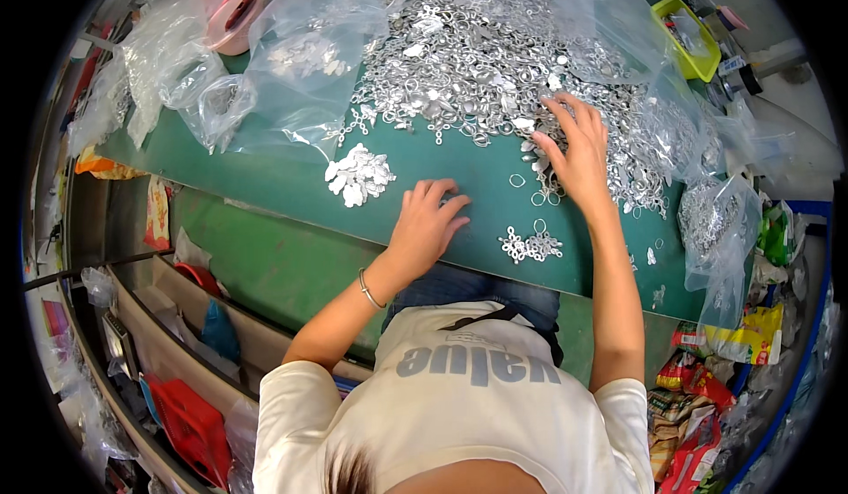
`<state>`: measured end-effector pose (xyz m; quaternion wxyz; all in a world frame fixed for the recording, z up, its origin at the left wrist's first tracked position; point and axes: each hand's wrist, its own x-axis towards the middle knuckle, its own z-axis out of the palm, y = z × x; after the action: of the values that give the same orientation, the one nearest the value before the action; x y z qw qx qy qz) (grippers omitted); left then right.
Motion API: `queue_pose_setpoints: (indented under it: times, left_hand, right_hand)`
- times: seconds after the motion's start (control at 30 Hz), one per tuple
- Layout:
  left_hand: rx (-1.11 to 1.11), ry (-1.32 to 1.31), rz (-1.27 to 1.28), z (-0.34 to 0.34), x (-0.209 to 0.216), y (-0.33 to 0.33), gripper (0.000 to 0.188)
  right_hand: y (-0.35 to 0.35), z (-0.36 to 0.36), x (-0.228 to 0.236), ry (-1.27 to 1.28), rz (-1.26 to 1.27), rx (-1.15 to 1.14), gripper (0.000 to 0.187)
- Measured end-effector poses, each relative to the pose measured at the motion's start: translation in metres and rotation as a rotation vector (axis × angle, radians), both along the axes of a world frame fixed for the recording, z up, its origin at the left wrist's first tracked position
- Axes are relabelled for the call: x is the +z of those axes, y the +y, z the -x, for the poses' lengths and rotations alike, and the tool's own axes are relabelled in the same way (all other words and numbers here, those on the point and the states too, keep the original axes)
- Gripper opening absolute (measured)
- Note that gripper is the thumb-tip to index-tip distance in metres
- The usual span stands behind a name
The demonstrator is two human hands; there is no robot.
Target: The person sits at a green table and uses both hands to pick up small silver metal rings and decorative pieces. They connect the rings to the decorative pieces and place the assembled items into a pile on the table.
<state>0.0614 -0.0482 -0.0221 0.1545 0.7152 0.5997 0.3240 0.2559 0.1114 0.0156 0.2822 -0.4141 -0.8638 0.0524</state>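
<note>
A large heap of small silver metal pieces [459, 61], among them rings and flat leaf-like bits, spreads over the green table [291, 176]. My right hand [579, 145] reaches to the heap's near right edge, thumb and fingers apart above the pieces, with nothing visible gripped. Close to the table's front edge rests my left hand [428, 224], its fingers loosely bent and apart, apparently holding nothing. Left of it lies a small pile of flat silver pieces [359, 176]. Between my hands, nearer me, sits a small cluster of linked flower-like pieces [530, 245]. Several loose rings [539, 198] lie beside my right wrist.
Clear plastic bags [305, 61] cover the table's left side. Another bag of metal pieces [715, 220] hangs at the right edge. A yellow-green basket [686, 39] stands at the far right, a pink container [234, 24] at the far left. Below left is a red plastic item [190, 428].
</note>
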Motion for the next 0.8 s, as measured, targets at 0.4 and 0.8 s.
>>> queue_pose_setpoints:
  times: [0.4, 0.8]
  left_hand:
    - [-0.018, 0.073, -0.021, 0.005, 0.022, 0.056, 0.045]
    - [-0.031, 0.440, -0.193, -0.045, -0.003, 0.184, 0.022]
  right_hand:
    - [0.003, -0.063, -0.024, 0.090, 0.037, -0.079, 0.013]
    - [0.050, -0.052, -0.019, -0.089, 0.216, -0.254, 0.023]
